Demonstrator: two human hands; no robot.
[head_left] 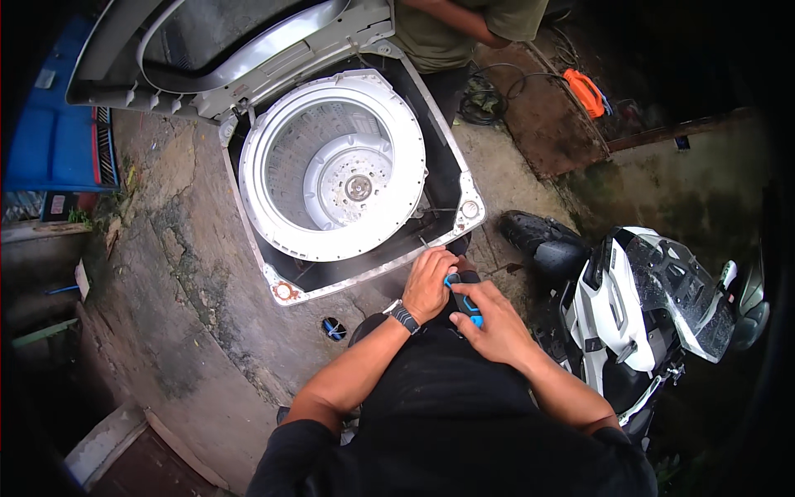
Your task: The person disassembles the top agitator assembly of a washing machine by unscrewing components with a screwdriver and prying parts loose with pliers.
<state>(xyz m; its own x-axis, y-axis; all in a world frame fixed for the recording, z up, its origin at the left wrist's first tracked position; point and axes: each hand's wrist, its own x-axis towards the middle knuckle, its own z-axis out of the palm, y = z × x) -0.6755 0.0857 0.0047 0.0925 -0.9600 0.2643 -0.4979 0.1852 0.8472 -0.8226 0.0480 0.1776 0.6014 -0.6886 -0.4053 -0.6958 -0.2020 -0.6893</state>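
My left hand [429, 283], with a watch on its wrist, is closed around the front end of a blue-and-black drill-like tool [469, 305]. A thin metal shaft [424, 242] pokes out beyond its fingers toward the washing machine. My right hand [497, 321] grips the tool's body from the right, partly covering it. Just ahead stands a top-load washing machine [374, 280] with its top cover [257, 54] tipped back. Inside it sits the metal tub under a white ring [331, 242]. My fingers are close to its near rim; whether the shaft touches it, I cannot tell.
A white-and-black motorcycle [617, 306] stands at the right. Beyond the machine, another person [460, 37] is near a rusty metal sheet [538, 108] and an orange object [585, 93]. A small dark round item with blue parts [334, 329] lies on the concrete.
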